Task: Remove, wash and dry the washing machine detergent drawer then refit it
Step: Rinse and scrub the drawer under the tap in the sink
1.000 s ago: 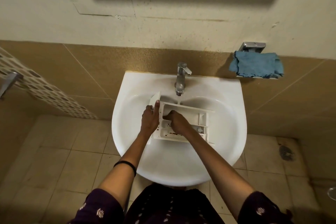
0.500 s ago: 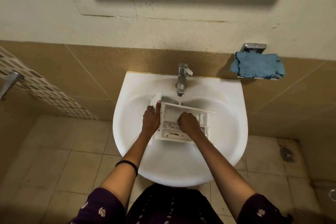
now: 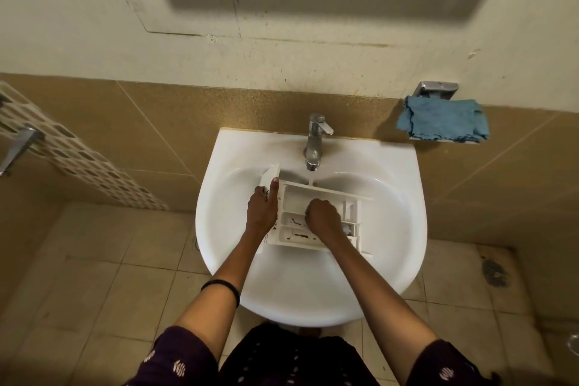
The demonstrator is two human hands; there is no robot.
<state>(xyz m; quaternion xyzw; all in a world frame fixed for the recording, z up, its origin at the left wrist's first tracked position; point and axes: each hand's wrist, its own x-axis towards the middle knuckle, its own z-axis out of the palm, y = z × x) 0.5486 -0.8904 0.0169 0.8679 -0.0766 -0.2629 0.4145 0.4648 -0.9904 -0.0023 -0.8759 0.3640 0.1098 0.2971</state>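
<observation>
Head: right hand shifted rightward in drawer; left hand unmoved

There was one white sink, one chrome tap, one detergent drawer, one blue cloth, one black wristband, and two hands, a left hand and a right hand.

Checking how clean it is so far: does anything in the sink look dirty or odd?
Yes. Dark brown residue streaks the two nearest compartments of the detergent drawer, held in the sink by the left hand. The wall above is also spotted with stains.
</observation>
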